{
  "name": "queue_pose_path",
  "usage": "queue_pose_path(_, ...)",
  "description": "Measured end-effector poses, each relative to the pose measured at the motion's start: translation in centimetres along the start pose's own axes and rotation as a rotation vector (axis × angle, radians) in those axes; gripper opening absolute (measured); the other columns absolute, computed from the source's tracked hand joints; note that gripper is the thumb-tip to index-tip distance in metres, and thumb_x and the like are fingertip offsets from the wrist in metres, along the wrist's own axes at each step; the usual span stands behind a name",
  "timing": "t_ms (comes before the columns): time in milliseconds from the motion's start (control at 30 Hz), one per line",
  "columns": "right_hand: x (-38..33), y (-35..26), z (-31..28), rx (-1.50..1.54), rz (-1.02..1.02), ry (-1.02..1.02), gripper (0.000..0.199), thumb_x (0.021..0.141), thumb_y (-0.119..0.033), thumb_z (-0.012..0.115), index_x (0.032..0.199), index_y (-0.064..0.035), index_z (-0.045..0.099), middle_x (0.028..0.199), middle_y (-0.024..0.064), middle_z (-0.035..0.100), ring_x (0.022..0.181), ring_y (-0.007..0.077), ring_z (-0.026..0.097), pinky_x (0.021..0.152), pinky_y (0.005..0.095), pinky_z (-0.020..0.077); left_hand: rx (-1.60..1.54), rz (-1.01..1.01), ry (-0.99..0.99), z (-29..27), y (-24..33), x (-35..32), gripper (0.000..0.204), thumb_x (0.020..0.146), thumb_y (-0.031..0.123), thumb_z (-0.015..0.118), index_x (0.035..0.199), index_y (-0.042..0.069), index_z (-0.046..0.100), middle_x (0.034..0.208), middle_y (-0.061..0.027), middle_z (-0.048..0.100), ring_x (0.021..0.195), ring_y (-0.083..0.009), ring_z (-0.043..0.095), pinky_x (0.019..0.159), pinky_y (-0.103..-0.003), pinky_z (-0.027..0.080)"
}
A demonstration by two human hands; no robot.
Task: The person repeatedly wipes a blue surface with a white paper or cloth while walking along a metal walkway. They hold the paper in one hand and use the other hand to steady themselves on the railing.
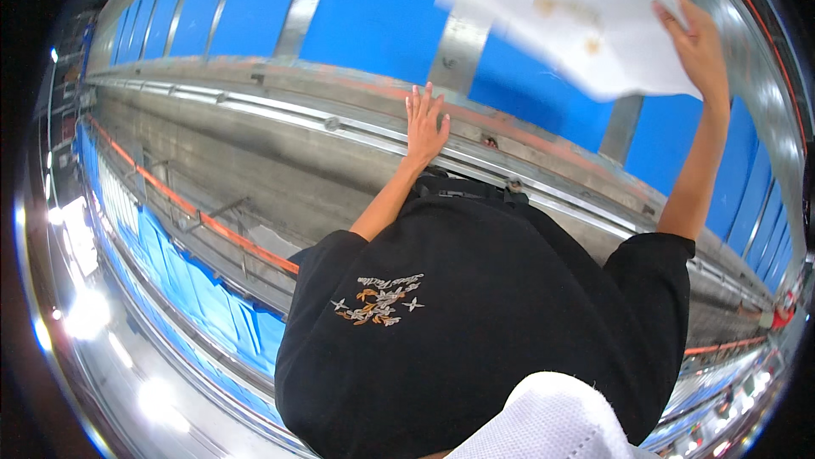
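Note:
My right hand (703,51) is raised at the upper right, its fingers and thumb closed on the edge of a thin white sheet (586,30). The sheet hangs over the blue surface, with blurred orange-brown marks on it; whether it is cloth or paper I cannot tell. My left hand (424,129) lies palm down with fingers spread at the near edge of the long work surface, by the metal rail (331,123). Nothing shows in that hand.
Beyond the edge run blue panels (373,5) separated by metal strips (307,0). An orange bar (195,204) and bright blue sheeting (212,285) lie at lower left. A white cloth-like object (552,421) covers part of the black shirt. Someone in red (783,315) stands far right.

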State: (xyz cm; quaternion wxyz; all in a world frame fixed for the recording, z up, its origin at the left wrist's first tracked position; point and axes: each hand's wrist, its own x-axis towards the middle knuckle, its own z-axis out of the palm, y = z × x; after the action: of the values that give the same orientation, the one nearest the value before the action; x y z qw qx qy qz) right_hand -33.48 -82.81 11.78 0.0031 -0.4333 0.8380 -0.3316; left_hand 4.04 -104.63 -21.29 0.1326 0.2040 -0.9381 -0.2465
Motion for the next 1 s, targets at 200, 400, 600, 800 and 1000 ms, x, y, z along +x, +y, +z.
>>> queue_pose_path(200, 8.8, -5.5, 7.1, -0.42, -0.004, 0.48, 0.042, 0.093, -0.037, 0.064, 0.128, -0.0147, 0.064, 0.08, 0.0131, 0.07, 0.068, 0.0238, 0.065, 0.068, 0.0356, 0.0499, 0.077, -0.14, 0.17, -5.5, -10.5, 1.7, 0.056, 0.09, 0.022, 0.061, 0.141, 0.004, 0.047, 0.158, -0.0171, 0.027, 0.147, -0.0446, 0.014, 0.117, -0.061, 0.012)
queue_pose_path(400, 12.1, -13.6, 22.4, -0.241, -0.199, -0.371, 0.036, 0.091, -0.037, 0.065, 0.109, -0.0064, 0.069, 0.088, 0.0181, 0.068, 0.082, 0.028, 0.063, 0.077, 0.036, 0.0499, 0.082, -0.086, 0.128, -9.5, -23.2, 6.3, 0.059, 0.095, 0.035, 0.054, 0.144, 0.006, 0.044, 0.157, -0.0176, 0.028, 0.146, -0.0433, 0.019, 0.114, -0.066, 0.009)
queue_pose_path(600, 18.2, -22.3, 24.6, -0.301, 0.095, -0.461, 0.038, 0.092, -0.034, 0.063, 0.117, -0.0065, 0.067, 0.101, 0.0192, 0.07, 0.088, 0.0329, 0.066, 0.08, 0.0394, 0.0511, 0.189, -0.004, -0.125, -15.8, -36.3, 7.0, 0.056, 0.099, 0.038, 0.047, 0.149, 0.015, 0.039, 0.158, -0.0067, 0.03, 0.146, -0.0422, 0.021, 0.111, -0.072, 0.009)
queue_pose_path(800, 23.8, -21.6, 25.8, -0.546, 0.212, 0.177, 0.04, 0.094, -0.044, 0.059, 0.124, -0.0184, 0.066, 0.105, 0.0155, 0.071, 0.084, 0.0337, 0.068, 0.074, 0.0394, 0.0525, 0.148, 0.074, -0.172, -18.1, -39.0, 6.5, 0.058, 0.098, 0.039, 0.048, 0.15, 0.017, 0.037, 0.16, -0.0032, 0.025, 0.146, -0.0467, 0.013, 0.111, -0.071, 0.006)
queue_pose_path(1000, 18.9, -27.4, 32.8, -0.334, -0.07, -0.69, 0.034, 0.089, -0.03, 0.062, 0.121, -0.0196, 0.068, 0.103, 0.0147, 0.07, 0.095, 0.0349, 0.064, 0.083, 0.0438, 0.0506, 0.042, -0.036, -0.172, -18.0, -38.9, 6.6, 0.06, 0.093, 0.031, 0.057, 0.149, 0.015, 0.039, 0.158, -0.0052, 0.029, 0.146, -0.0483, 0.011, 0.111, -0.072, 0.004)
